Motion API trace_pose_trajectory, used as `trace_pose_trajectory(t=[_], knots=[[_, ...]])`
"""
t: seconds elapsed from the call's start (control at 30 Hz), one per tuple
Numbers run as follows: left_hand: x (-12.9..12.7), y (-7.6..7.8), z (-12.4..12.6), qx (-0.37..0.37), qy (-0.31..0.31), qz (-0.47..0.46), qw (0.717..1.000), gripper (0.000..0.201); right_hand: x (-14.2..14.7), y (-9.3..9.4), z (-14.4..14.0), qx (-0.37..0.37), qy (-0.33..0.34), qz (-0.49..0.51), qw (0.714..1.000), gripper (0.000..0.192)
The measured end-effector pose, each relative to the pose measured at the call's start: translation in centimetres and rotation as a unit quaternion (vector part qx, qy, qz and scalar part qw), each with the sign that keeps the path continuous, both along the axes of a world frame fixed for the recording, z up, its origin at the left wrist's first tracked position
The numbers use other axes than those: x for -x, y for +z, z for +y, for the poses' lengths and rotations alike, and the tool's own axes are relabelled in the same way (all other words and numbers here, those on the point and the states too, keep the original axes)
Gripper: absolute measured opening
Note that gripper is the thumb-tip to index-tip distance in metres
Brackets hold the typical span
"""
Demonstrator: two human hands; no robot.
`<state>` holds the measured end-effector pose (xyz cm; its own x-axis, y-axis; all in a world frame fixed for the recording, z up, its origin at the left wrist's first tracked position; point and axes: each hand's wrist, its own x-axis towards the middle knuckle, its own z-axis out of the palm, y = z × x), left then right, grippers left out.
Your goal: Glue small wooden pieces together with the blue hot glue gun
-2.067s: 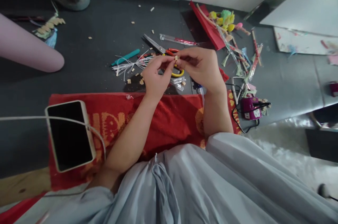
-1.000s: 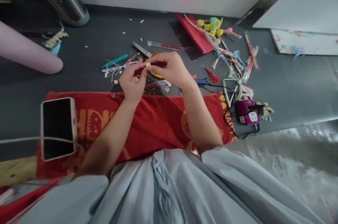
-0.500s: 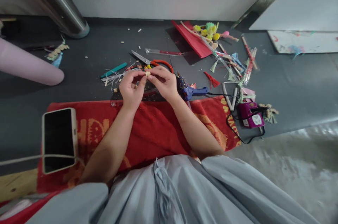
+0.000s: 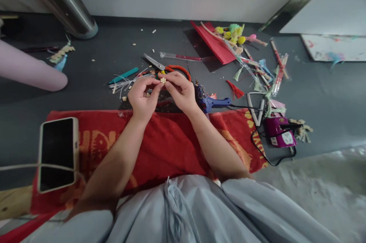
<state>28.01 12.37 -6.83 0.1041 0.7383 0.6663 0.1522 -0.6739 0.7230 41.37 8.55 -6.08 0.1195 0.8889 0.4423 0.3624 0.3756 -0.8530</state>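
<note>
Between my fingertips is a small cream flower-shaped piece [image 4: 162, 80]. My left hand [image 4: 143, 96] pinches it from one side, thumb and forefinger closed. From the other side my right hand [image 4: 183, 92] grips it the same way. Just beyond the hands lie scissors [image 4: 166, 66] with orange handles, blades pointing up and left. A blue glue gun [image 4: 214, 102] rests right of my right hand. White thin strands [image 4: 122, 86] and a teal pen-like tool [image 4: 124, 75] are left of my left hand.
A red towel [image 4: 168, 144] spreads under my forearms, with a phone [image 4: 57, 154] on its left end. At right are a purple box-shaped device [image 4: 278, 132] with a black cord, a red tassel [image 4: 235, 89] and wrapped sticks [image 4: 280, 73]. A metal post [image 4: 73, 10] stands back left.
The view has shifted slightly, so things at the right appear farther right. Both hands still pinch the flower-shaped piece, with little other change.
</note>
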Motion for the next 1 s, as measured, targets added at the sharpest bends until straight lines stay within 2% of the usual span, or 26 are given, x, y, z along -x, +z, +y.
trace_pose_trajectory(t=[0.17,0.47,0.6,0.77,1.0], knots=[[0.0,0.3,0.1,-0.024,0.021,0.029,0.999,0.017,-0.1,0.1,0.1,-0.002,0.022,0.014,1.000,0.033],[-0.1,0.4,0.2,-0.047,0.042,0.047,0.997,0.019,-0.1,0.2,0.3,0.058,0.041,0.059,0.996,0.034],[-0.1,0.3,0.3,-0.062,0.053,0.050,0.995,0.017,-0.1,-0.3,0.4,0.055,0.059,0.105,0.991,0.035],[-0.1,0.0,0.2,-0.042,0.081,0.045,0.995,0.021,0.4,-1.2,0.6,0.097,0.069,0.148,0.982,0.035],[0.1,0.3,0.2,-0.064,0.076,0.067,0.993,0.019,0.8,-1.3,0.7,0.112,0.043,0.174,0.977,0.037]])
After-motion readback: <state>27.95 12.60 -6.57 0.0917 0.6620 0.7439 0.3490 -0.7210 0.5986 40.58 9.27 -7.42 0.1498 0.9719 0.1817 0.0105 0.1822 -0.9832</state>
